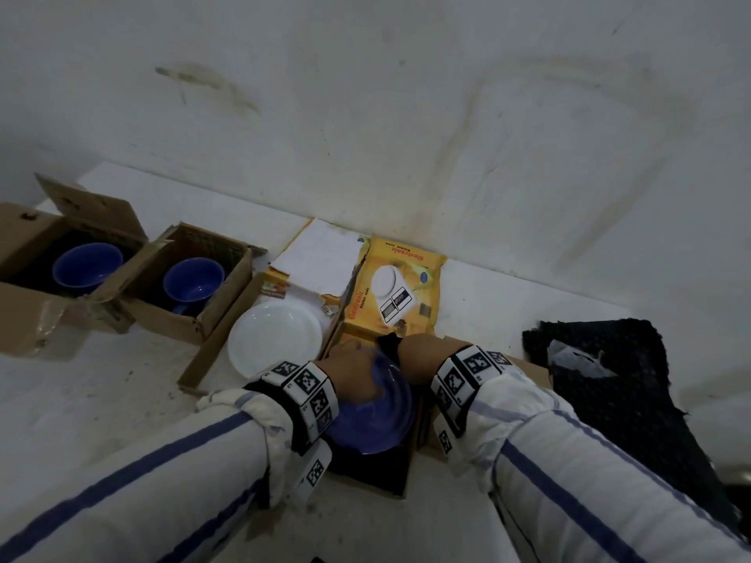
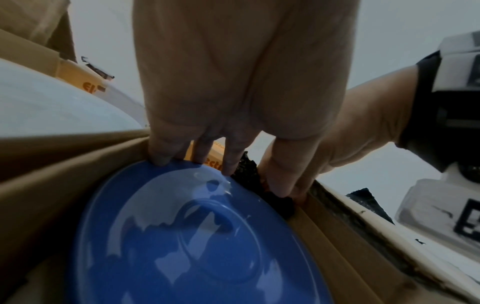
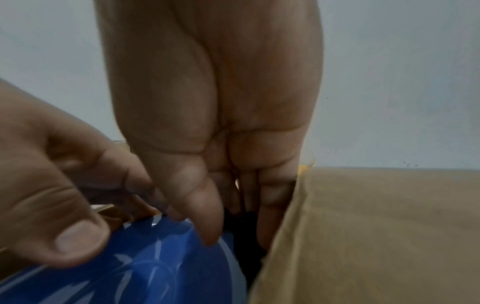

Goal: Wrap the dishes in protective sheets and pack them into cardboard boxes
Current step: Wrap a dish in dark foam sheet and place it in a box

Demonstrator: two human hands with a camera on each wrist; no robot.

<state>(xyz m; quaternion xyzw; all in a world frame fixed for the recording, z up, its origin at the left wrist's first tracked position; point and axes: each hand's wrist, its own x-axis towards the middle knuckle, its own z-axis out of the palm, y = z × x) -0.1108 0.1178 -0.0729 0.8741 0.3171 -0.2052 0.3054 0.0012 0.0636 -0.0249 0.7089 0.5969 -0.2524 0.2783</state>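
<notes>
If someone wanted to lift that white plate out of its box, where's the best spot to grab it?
Probably by the rim of the white plate, reaching down from above. It lies flat and face up in its open box, so only the raised edge offers fingers a hold; the near, open side looks least crowded.

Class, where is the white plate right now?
In the head view, the white plate lies left of centre, between the nearer blue bowl's box and the yellow scale box.
</notes>
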